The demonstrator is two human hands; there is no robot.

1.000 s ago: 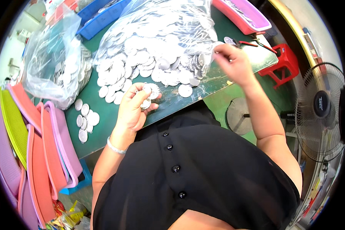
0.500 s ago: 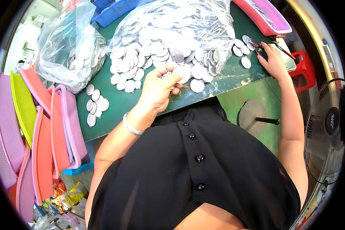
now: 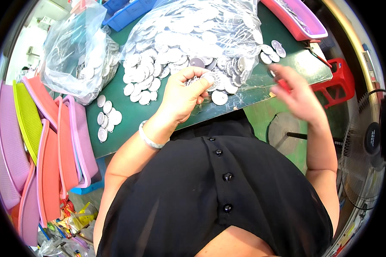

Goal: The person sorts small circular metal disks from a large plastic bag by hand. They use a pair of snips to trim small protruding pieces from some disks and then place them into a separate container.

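Note:
My left hand (image 3: 180,96) is closed at the front of the disc pile, pinching a silvery round metal disc (image 3: 212,79) between thumb and fingers. Other small metal parts seem to be in its grip, too small to make out. My right hand (image 3: 302,98) is in the air past the table's front edge, smeared by motion. Red-handled pliers (image 3: 284,85) lie in its fingers, with their jaws blurred. A large clear plastic bag (image 3: 193,30) spills many discs (image 3: 139,68) toward me.
Loose discs (image 3: 109,115) lie at the left; another group (image 3: 272,51) lies at the right. A second clear bag (image 3: 73,55), stacked plastic baskets (image 3: 51,145), a blue bin (image 3: 128,15) and a pink basket (image 3: 298,21) surround the table. A red stool (image 3: 336,81) and a fan (image 3: 364,145) stand right.
My right hand has lifted the red-handled pliers from the table's right side and moved left and toward me. The left hand has barely moved, and a disc shows more clearly at its fingertips.

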